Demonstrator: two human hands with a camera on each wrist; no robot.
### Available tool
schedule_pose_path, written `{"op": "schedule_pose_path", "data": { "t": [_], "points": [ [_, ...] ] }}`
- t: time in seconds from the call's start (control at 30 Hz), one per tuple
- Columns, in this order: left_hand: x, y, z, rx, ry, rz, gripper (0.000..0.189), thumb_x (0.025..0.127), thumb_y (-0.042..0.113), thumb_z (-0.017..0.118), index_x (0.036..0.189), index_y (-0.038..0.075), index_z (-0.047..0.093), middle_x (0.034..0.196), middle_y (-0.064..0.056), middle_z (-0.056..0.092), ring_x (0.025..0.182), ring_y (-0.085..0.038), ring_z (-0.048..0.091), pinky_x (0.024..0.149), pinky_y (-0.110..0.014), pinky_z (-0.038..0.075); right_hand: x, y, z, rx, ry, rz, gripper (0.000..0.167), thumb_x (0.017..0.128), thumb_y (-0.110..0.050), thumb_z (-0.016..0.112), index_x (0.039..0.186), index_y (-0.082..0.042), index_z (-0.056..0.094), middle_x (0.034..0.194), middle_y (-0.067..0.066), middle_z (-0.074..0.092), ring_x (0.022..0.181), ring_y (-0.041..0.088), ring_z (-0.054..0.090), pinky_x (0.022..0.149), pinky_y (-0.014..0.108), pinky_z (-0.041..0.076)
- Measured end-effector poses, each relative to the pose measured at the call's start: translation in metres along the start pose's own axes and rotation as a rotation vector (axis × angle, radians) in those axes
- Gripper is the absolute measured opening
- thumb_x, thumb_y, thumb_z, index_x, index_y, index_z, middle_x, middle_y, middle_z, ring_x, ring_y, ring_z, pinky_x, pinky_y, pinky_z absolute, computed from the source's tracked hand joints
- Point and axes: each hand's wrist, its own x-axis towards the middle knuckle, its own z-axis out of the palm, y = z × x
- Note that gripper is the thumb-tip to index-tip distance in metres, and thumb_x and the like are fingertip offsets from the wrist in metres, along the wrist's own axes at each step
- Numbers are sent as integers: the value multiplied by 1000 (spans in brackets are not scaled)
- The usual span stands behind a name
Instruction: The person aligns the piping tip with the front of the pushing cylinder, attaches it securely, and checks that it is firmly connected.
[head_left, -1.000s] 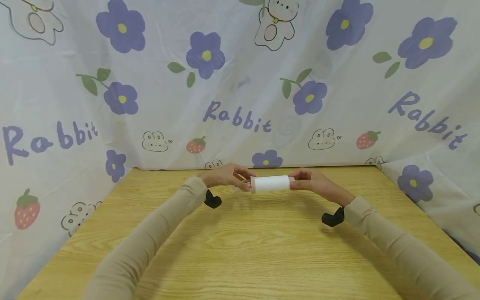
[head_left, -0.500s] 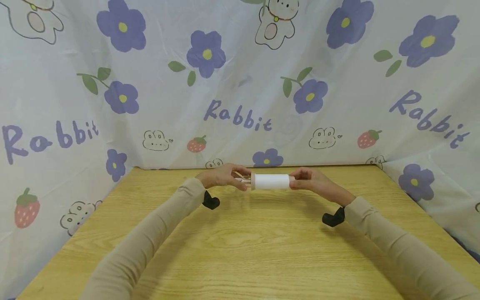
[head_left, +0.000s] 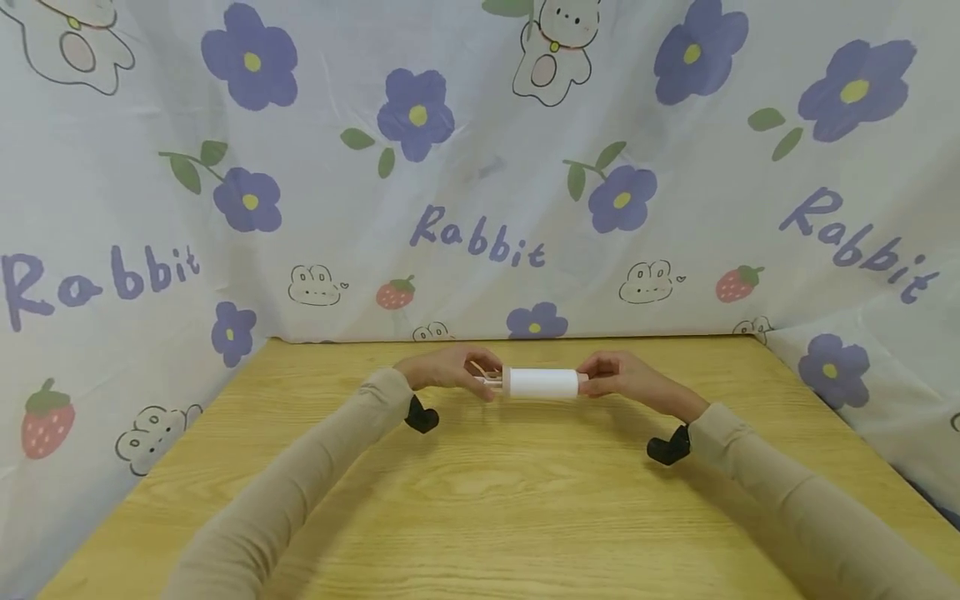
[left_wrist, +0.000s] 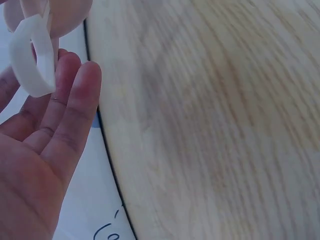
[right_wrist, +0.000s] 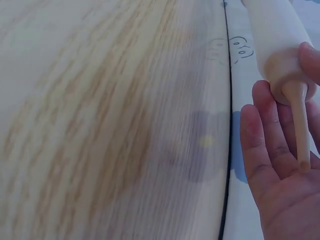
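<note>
A white cylinder with cream ends [head_left: 543,383] is held level between both hands above the table. At its left end, the left hand [head_left: 450,369] has its thumb and fingers about a thin stem; in the left wrist view a white loop [left_wrist: 32,57] hangs in front of the fingers, beside a round cream disc [left_wrist: 67,15]. The right hand [head_left: 626,380] pinches the cylinder's right end with thumb and fingers. From the cream end cap [right_wrist: 286,75] in the right wrist view a slim rod [right_wrist: 300,132] runs toward the palm.
A wood-grain table [head_left: 480,517] lies below the hands. A white curtain [head_left: 330,192] printed with purple flowers, strawberries and rabbits rises behind its back edge and along both sides. Black mounts [head_left: 669,447] sit at the wrists.
The left fingers have drawn slightly left from the disc, showing more of the stem. The whole view has shifted, so hands and cylinder appear lower. The right hand keeps its grip.
</note>
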Motion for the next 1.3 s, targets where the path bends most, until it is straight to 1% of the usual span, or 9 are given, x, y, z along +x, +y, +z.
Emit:
{"op": "schedule_pose_path", "data": {
  "t": [0.17, 0.43, 0.57, 0.67, 0.93, 1.07, 1.17, 1.23, 1.3],
  "points": [
    [4, -3, 5, 5, 0, -6, 55, 82, 18, 81, 132, 9, 60, 130, -10, 61, 116, -25, 60, 101, -40, 50, 0, 1, 0, -39, -20, 4, 37, 92, -18, 72, 122, 2, 62, 113, 13, 67, 99, 17, 64, 92, 40, 56],
    [4, -8, 12, 17, -32, -42, 54, 80, 16, 82, 129, 8, 60, 125, -9, 62, 110, -22, 61, 94, -34, 52, 3, 10, 4, -153, -44, 11, 31, 90, -20, 74, 116, -4, 67, 111, 11, 70, 99, 17, 62, 88, 30, 48],
    [8, -10, 15, 21, -35, -37, 54, 79, 15, 83, 129, 9, 60, 123, -8, 62, 108, -20, 60, 93, -32, 51, 3, 16, 5, -169, -24, 24, 29, 89, -20, 75, 113, -5, 68, 107, 9, 71, 97, 17, 61, 85, 29, 46],
    [11, -14, 18, 18, -36, -34, 54, 80, 15, 83, 129, 9, 60, 122, -8, 62, 107, -19, 59, 95, -32, 50, 2, 19, 5, -180, -23, 4, 29, 89, -20, 76, 112, -4, 68, 108, 10, 71, 98, 17, 62, 85, 28, 47],
    [13, -22, 27, 10, -46, -41, 55, 81, 15, 81, 131, 8, 59, 121, -8, 61, 108, -19, 59, 96, -34, 49, -1, 26, 9, -188, -62, -17, 31, 89, -19, 75, 113, -2, 67, 109, 11, 71, 100, 16, 63, 84, 24, 49],
    [13, -21, 25, 25, -49, -53, 58, 82, 17, 80, 135, 11, 56, 125, -9, 60, 114, -23, 58, 101, -38, 48, 1, 25, 7, -200, -61, -11, 32, 90, -21, 74, 115, -4, 66, 110, 10, 70, 97, 15, 61, 84, 26, 48],
    [13, -20, 21, 12, -55, -68, 62, 84, 21, 80, 140, 12, 53, 131, -10, 57, 122, -25, 56, 102, -39, 48, 3, 24, 3, -210, -44, -3, 34, 93, -24, 71, 119, -3, 64, 114, 10, 70, 100, 13, 62, 86, 27, 48],
    [12, -21, 16, -3, -33, -73, 62, 86, 26, 78, 141, 11, 52, 134, -11, 57, 121, -27, 57, 99, -40, 51, 5, 22, -2, -214, -22, -15, 37, 96, -25, 68, 122, 0, 61, 118, 14, 68, 104, 15, 62, 88, 30, 51],
    [10, -24, 9, -42, 19, -94, 58, 90, 32, 75, 140, 12, 53, 135, -12, 57, 120, -27, 59, 95, -39, 53, 5, 18, -10, -231, 30, -26, 39, 98, -27, 65, 124, 1, 60, 120, 16, 67, 106, 20, 64, 90, 35, 53]
  ]
}}
